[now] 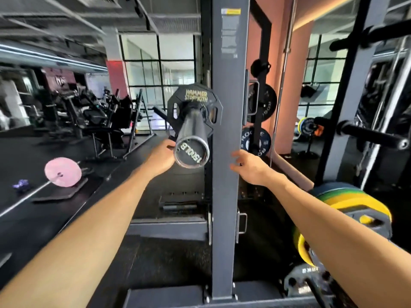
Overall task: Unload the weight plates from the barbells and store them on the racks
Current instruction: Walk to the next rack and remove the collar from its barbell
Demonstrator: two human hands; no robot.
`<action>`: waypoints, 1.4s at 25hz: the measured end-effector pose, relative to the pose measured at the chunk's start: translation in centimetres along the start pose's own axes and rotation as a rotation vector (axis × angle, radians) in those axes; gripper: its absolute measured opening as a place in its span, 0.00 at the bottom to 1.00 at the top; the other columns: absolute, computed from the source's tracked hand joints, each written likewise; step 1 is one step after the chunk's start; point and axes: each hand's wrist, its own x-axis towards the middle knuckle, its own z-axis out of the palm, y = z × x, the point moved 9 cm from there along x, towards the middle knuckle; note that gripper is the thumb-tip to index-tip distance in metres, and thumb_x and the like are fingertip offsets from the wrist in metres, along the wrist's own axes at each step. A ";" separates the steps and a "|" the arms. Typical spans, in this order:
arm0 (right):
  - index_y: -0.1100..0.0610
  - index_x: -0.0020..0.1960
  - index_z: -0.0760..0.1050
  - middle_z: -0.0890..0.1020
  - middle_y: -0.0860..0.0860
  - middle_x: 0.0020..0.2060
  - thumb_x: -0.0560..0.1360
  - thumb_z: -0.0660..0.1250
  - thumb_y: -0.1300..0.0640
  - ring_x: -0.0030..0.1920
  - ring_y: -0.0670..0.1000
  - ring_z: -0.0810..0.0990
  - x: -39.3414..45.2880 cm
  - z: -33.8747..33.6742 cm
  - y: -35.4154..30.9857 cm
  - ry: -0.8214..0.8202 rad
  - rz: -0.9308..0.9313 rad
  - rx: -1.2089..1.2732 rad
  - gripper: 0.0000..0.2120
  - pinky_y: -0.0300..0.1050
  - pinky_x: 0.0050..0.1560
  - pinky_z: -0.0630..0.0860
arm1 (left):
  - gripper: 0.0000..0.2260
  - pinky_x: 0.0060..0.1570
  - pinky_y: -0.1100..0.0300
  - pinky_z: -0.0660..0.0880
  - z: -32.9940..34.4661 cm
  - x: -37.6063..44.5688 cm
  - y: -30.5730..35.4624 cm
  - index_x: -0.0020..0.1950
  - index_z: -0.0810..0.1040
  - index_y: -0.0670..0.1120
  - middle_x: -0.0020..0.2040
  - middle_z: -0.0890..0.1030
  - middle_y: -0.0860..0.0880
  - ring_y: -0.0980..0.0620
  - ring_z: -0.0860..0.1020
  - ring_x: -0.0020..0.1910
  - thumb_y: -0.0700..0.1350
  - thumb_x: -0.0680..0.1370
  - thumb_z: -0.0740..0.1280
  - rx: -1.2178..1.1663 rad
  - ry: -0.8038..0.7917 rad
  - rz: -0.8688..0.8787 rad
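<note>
Left hand [163, 155] is pressed against the barbell sleeve [191, 138], its grip hidden, impossible to call. Right hand [249, 166] is held loose, fingers relaxed, grasping nothing, beside the rack upright [226, 130]. One black weight plate [195, 103] is seated on the sleeve.

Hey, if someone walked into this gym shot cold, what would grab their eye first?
Probably the barbell sleeve jutting straight at the camera in the middle, with a black weight plate still loaded behind it, next to the grey rack post. The left hand reaches beside the sleeve and the right hand hovers by the post. Colour draws the eye too: a pink plate on the floor at left, yellow and green plates stacked at lower right.
</note>
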 end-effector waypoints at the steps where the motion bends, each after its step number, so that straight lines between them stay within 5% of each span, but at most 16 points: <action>1: 0.57 0.70 0.67 0.76 0.58 0.64 0.78 0.65 0.53 0.61 0.57 0.77 0.9 -1.0 -0.9 0.017 -0.008 -0.007 0.23 0.42 0.59 0.69 | 0.22 0.66 0.50 0.67 -1.0 0.8 1.0 0.66 0.71 0.43 0.64 0.75 0.44 0.41 0.72 0.65 0.51 0.76 0.67 -0.060 0.002 0.013; 3: 0.56 0.71 0.67 0.76 0.57 0.64 0.78 0.65 0.51 0.61 0.56 0.77 2.7 -2.8 -2.7 0.039 -0.025 -0.015 0.23 0.41 0.57 0.68 | 0.26 0.60 0.44 0.72 -2.9 2.9 2.3 0.55 0.74 0.49 0.59 0.78 0.39 0.39 0.76 0.59 0.65 0.66 0.64 -0.079 0.054 0.058; 6: 0.56 0.71 0.67 0.76 0.56 0.64 0.78 0.64 0.51 0.63 0.56 0.76 5.1 -5.0 -5.2 0.079 -0.056 -0.024 0.23 0.43 0.60 0.69 | 0.15 0.48 0.53 0.70 -4.3 5.6 3.9 0.52 0.74 0.50 0.51 0.79 0.46 0.46 0.75 0.49 0.59 0.75 0.60 0.023 0.094 0.100; 11: 0.57 0.70 0.67 0.79 0.57 0.61 0.79 0.62 0.53 0.56 0.57 0.78 8.9 -6.6 -8.0 0.109 -0.086 -0.027 0.21 0.43 0.54 0.73 | 0.13 0.51 0.57 0.69 -4.5 8.6 5.3 0.62 0.74 0.49 0.54 0.77 0.49 0.48 0.75 0.55 0.51 0.80 0.59 0.088 0.080 0.132; 16: 0.55 0.73 0.65 0.77 0.56 0.65 0.79 0.56 0.62 0.61 0.57 0.76 11.4 -5.8 -10.1 0.134 -0.161 -0.016 0.22 0.39 0.53 0.70 | 0.18 0.63 0.50 0.72 -3.0 11.4 5.2 0.70 0.71 0.44 0.63 0.77 0.45 0.44 0.75 0.61 0.45 0.81 0.57 0.045 0.038 0.125; 19: 0.54 0.76 0.61 0.71 0.54 0.71 0.75 0.53 0.69 0.61 0.56 0.76 12.2 -4.5 -10.8 0.100 -0.188 -0.033 0.31 0.37 0.52 0.73 | 0.22 0.56 0.44 0.76 -2.1 12.6 5.3 0.65 0.77 0.47 0.55 0.81 0.44 0.40 0.79 0.55 0.42 0.72 0.55 -0.043 0.029 0.126; 23: 0.51 0.75 0.61 0.76 0.55 0.65 0.72 0.52 0.70 0.60 0.59 0.77 13.1 -3.5 -9.7 0.137 -0.135 -0.052 0.33 0.52 0.57 0.76 | 0.28 0.54 0.46 0.79 -1.9 14.7 4.9 0.63 0.78 0.52 0.57 0.81 0.44 0.40 0.81 0.51 0.40 0.66 0.53 -0.097 0.040 0.117; 29: 0.53 0.69 0.69 0.80 0.52 0.61 0.68 0.53 0.68 0.61 0.57 0.77 13.6 -2.8 -7.6 0.147 -0.081 0.010 0.31 0.54 0.61 0.75 | 0.23 0.59 0.52 0.75 -2.6 13.5 7.7 0.60 0.80 0.56 0.61 0.80 0.48 0.43 0.78 0.57 0.39 0.74 0.53 -0.027 0.103 0.193; 32: 0.52 0.64 0.75 0.81 0.51 0.59 0.70 0.53 0.66 0.60 0.55 0.78 13.8 -3.2 -6.8 0.144 -0.049 0.015 0.26 0.53 0.61 0.76 | 0.13 0.58 0.52 0.75 -3.1 13.6 8.3 0.54 0.82 0.50 0.55 0.81 0.49 0.47 0.77 0.56 0.47 0.78 0.58 -0.081 0.178 0.182; 35: 0.54 0.58 0.76 0.80 0.53 0.54 0.76 0.54 0.59 0.54 0.58 0.78 13.9 -4.2 -7.3 0.228 -0.017 0.082 0.16 0.52 0.56 0.76 | 0.17 0.43 0.56 0.72 -3.3 13.8 8.6 0.43 0.79 0.46 0.40 0.79 0.48 0.46 0.77 0.45 0.58 0.77 0.62 0.007 0.210 0.188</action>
